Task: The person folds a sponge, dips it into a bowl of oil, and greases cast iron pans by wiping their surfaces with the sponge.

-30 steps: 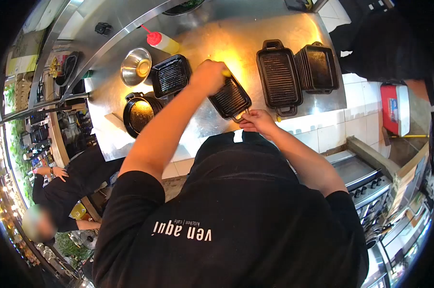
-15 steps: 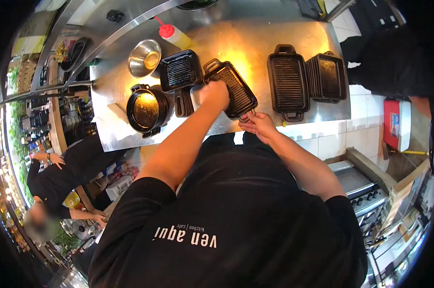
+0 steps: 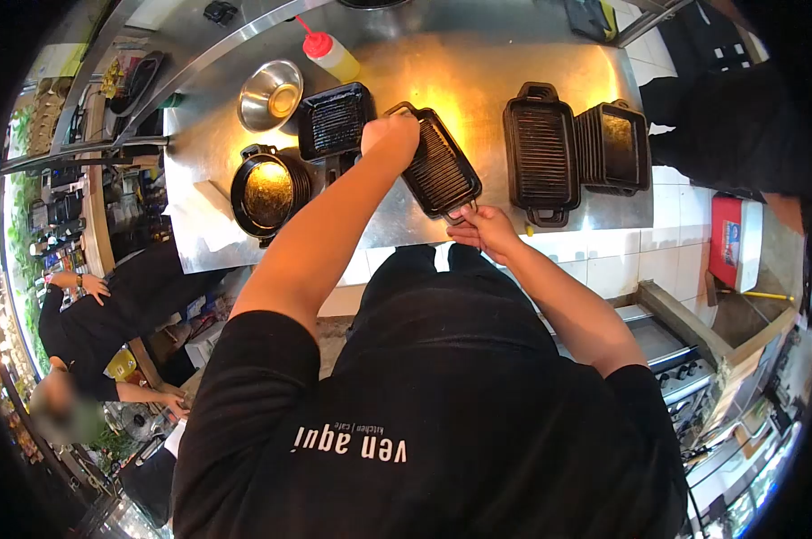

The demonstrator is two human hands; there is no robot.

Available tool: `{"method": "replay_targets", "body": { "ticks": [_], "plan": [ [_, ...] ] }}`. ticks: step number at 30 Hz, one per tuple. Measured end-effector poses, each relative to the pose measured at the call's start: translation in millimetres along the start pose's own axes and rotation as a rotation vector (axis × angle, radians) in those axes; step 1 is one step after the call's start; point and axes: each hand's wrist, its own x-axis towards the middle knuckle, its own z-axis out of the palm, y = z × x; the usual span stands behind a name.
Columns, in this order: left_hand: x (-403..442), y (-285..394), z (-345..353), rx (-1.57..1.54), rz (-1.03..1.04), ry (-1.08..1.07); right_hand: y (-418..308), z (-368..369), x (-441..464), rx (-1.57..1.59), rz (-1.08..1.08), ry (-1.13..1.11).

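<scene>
A rectangular ridged cast-iron grill pan [image 3: 443, 168] lies slanted near the table's front edge. My right hand [image 3: 484, 231] pinches its near loop handle between thumb and fingers. Closed over the far left part of the pan is my left hand [image 3: 391, 140]; whatever it may hold is hidden under the fingers. Just left of that hand sits a black square ridged pan [image 3: 336, 121], partly covering dark handles beneath it. Farther left stands a stack of round black pans [image 3: 268, 190].
On the right are stacked ridged pans [image 3: 542, 154] and stacked rectangular pans [image 3: 619, 144]. A steel bowl [image 3: 270, 96] and a red-capped squeeze bottle [image 3: 331, 56] stand at the back of the steel table [image 3: 478, 76]. One person [image 3: 109, 305] is at left, another [image 3: 725, 121] at right.
My left hand has moved up along the grill pan toward its far left corner. My right hand keeps its hold on the near handle. The whole view has shifted slightly.
</scene>
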Motion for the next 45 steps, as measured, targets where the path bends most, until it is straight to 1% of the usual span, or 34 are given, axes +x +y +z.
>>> {"method": "replay_targets", "body": {
  "ticks": [2,3,6,7,9,10,11,13,15,16,17,19,20,23,25,26,27,29,30,31,33,35,37,39,40,41,43,44,45],
  "plan": [
    [12,6,12,-0.029,0.090,-0.060,2,-1,4,-0.127,-0.054,-0.007],
    [16,12,13,-0.032,0.099,-0.055,1,-2,6,-0.127,-0.060,0.002],
    [26,28,22,-0.111,0.169,0.210,1,-2,10,-0.177,-0.017,0.021],
    [25,29,28,-0.111,0.169,0.216,1,-3,10,-0.181,-0.023,0.022],
    [18,28,35,-0.252,0.202,0.288,2,-3,12,-0.184,-0.022,0.003],
    [14,24,40,-0.291,0.352,0.302,3,-3,12,-0.172,-0.013,0.004],
    [11,21,46,-0.289,0.348,0.311,4,-4,13,-0.179,-0.018,0.001],
    [-5,19,46,-0.328,0.671,0.209,4,-2,12,-0.173,-0.026,0.026],
    [-19,22,52,-0.406,0.875,0.193,3,-1,10,-0.184,-0.036,0.025],
    [-24,25,57,-0.295,0.918,0.167,3,0,9,-0.195,-0.034,0.032],
    [-26,25,62,-0.296,0.918,0.170,3,-1,8,-0.204,-0.030,0.041],
    [-33,25,38,-0.272,0.915,0.217,-1,2,3,-0.205,-0.020,0.054],
    [-32,22,21,-0.248,0.821,0.199,-2,4,2,-0.220,-0.025,0.062],
    [-8,10,-2,-0.069,0.608,0.289,1,1,4,-0.241,-0.031,0.072],
    [21,2,15,-0.019,0.599,0.308,4,-1,5,-0.245,-0.028,0.078],
    [32,3,23,-0.016,0.604,0.260,4,0,5,-0.247,-0.020,0.078],
    [30,8,23,-0.021,0.606,0.258,3,0,7,-0.253,-0.012,0.074],
    [29,23,23,-0.120,0.635,0.121,3,-2,6,-0.261,-0.020,0.066],
    [23,28,35,-0.192,0.597,0.089,4,-1,4,-0.263,-0.023,0.070],
    [15,32,38,-0.192,0.595,0.086,5,0,5,-0.264,-0.028,0.071],
    [-6,38,41,-0.291,0.830,-0.095,8,-1,4,-0.255,-0.039,0.054],
    [-36,46,39,-0.288,0.894,-0.070,10,-1,4,-0.245,-0.053,0.036],
    [-47,39,32,-0.318,0.879,-0.094,11,0,4,-0.203,-0.038,0.051],
    [-49,25,18,-0.191,0.722,-0.303,10,-2,4,-0.236,-0.047,0.046],
    [-47,17,4,-0.055,0.740,-0.427,10,-2,3,-0.253,-0.049,0.044],
    [-46,11,-5,-0.053,0.740,-0.428,11,-1,2,-0.270,-0.050,0.041],
    [-39,3,-17,-0.023,0.610,-0.350,6,0,1,-0.266,-0.042,0.065],
    [-30,1,-24,-0.021,0.614,-0.347,5,1,1,-0.265,-0.046,0.069],
    [-19,-1,-29,0.013,0.539,-0.272,5,2,0,-0.256,-0.042,0.072]
  ]
}}
